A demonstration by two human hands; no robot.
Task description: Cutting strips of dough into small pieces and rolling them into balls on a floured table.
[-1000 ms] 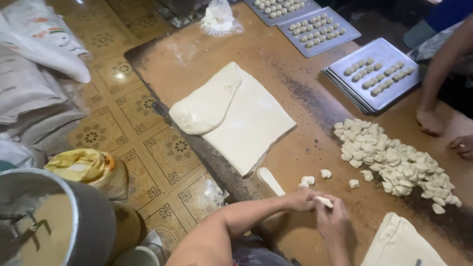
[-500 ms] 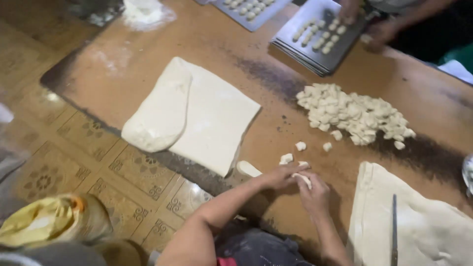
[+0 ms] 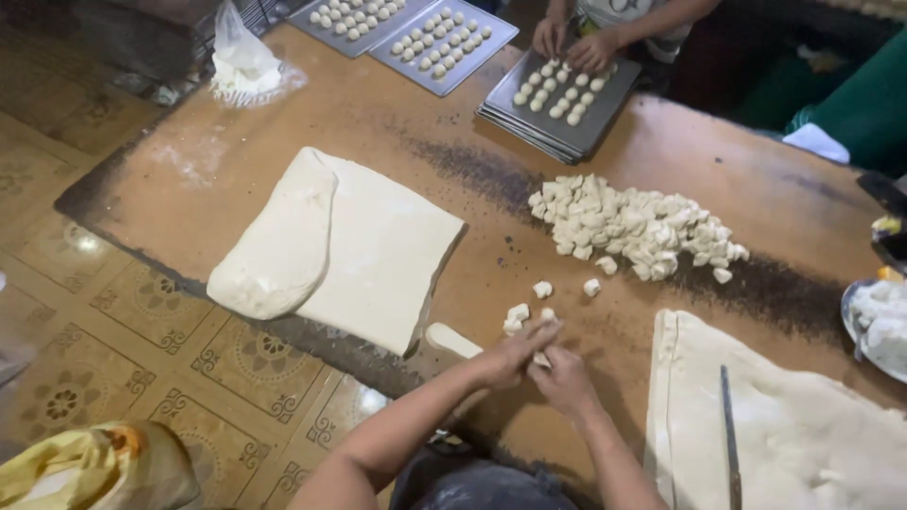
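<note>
My left hand (image 3: 510,357) and my right hand (image 3: 564,381) meet low over the brown wooden board (image 3: 378,123), fingers pinched together on a small piece of white dough (image 3: 541,360). A few cut dough pieces (image 3: 519,313) lie just beyond my fingers. A short dough strip (image 3: 453,340) rests left of my left hand. Farther off sits a heap of several cut dough pieces (image 3: 633,225). A folded dough sheet (image 3: 340,244) lies to the left, and another dough sheet (image 3: 803,425) with a knife (image 3: 730,434) on it lies to my right.
Metal trays (image 3: 562,94) with rows of small dough balls stand at the far edge, where another person's hands (image 3: 576,42) work. A plastic bag of flour (image 3: 241,61) sits far left. A plate with dough (image 3: 874,321) is at the right edge. Patterned floor tiles (image 3: 113,340) lie left.
The view has shifted so the far trays and the other person's hands show. My hands stay together on the small dough piece, close to the same loose pieces.
</note>
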